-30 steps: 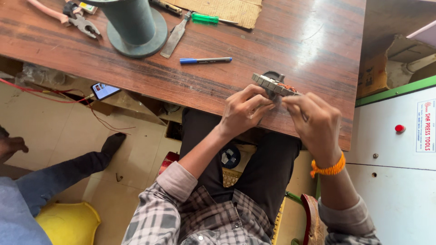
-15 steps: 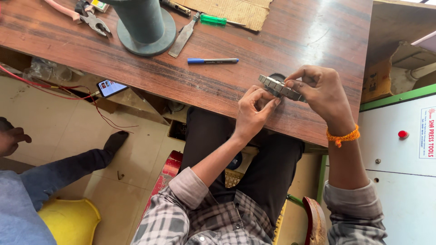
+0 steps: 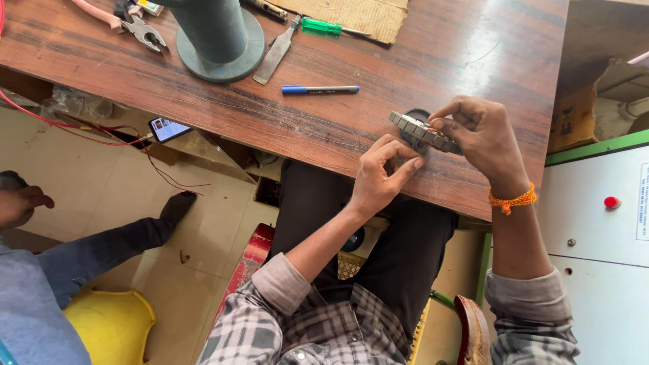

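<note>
Grey metal, a slotted ring-shaped part (image 3: 422,132), sits near the worktop's (image 3: 203,115) front edge, pinched at its far end in the right hand (image 3: 476,135), whose grip is closed on it. A second ago both hands gripped it lifted; now the left hand (image 3: 378,176) has dropped back, fingers loosely curled, only fingertips near it. Its long axis runs slantwise, upper left to lower right, toward the blue pen (image 3: 319,89).

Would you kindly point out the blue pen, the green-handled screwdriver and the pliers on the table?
blue pen (image 3: 320,89), head view, middle of its barrel.
green-handled screwdriver (image 3: 322,27), head view, on the green handle.
pliers (image 3: 143,30), head view, near the metal jaws' pivot.
</note>
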